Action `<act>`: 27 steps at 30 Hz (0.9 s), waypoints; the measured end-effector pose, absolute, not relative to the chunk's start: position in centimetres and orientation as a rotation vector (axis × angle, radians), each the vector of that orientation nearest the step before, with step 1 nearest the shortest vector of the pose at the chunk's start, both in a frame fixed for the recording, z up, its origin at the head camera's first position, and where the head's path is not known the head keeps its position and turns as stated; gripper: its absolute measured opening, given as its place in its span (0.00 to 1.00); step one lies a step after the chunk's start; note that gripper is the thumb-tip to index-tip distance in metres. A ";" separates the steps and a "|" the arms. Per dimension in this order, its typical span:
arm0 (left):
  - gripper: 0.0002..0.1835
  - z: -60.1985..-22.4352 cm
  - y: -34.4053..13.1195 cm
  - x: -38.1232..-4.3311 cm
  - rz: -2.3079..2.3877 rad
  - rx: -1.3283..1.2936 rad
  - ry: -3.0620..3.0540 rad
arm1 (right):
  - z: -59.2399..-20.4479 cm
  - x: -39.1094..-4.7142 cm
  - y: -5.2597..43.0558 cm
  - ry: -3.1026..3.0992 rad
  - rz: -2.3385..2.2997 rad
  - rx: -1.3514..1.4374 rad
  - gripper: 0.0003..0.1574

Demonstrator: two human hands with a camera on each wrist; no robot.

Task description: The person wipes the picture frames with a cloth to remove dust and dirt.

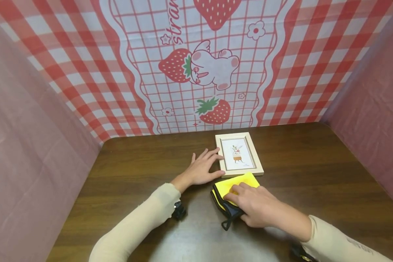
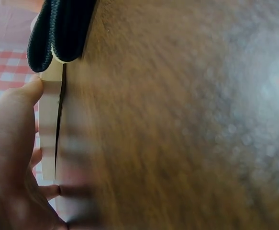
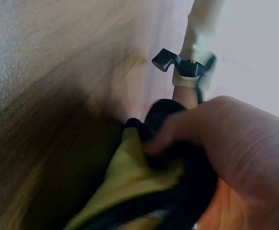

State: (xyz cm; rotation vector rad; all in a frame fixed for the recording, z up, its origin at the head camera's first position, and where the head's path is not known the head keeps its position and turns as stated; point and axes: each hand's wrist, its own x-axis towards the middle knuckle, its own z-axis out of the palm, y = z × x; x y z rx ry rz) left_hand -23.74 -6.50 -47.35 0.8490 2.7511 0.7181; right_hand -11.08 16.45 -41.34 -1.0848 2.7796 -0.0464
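A small cream picture frame (image 1: 258, 165) with a potted-plant print lies face up toward the back of the table. My left hand (image 1: 201, 169) rests beside it with fingers spread, fingertips and thumb touching its left border. From the left wrist, the frame's pale side (image 2: 48, 110) shows with the thumb at its corner. My right hand (image 1: 257, 205) grips a folded yellow cleaning cloth (image 1: 227, 184) with black edging and a hanging loop, right at the frame's near edge. In the right wrist view, the cloth (image 3: 125, 177) bunches under blurred fingers.
The dark wood table (image 1: 134, 163) has a glossy reflection near its front. Behind it hangs a red-checked strawberry curtain (image 1: 209, 91), and pink cloth (image 1: 36, 145) hangs on both sides. A small black device (image 1: 179, 210) sits under the left wrist.
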 end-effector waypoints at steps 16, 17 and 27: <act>0.33 -47.5 -6.4 -23.7 0.705 0.852 2.770 | -42.3 -10.8 16.3 2.707 0.091 -1.081 0.59; 0.33 -47.5 -6.4 -23.7 0.704 0.849 2.771 | -42.3 -10.8 16.3 2.703 0.090 -1.077 0.60; 0.33 -47.4 -6.5 -23.6 0.695 0.838 2.776 | -42.3 -11.1 16.7 2.709 0.032 -1.103 0.63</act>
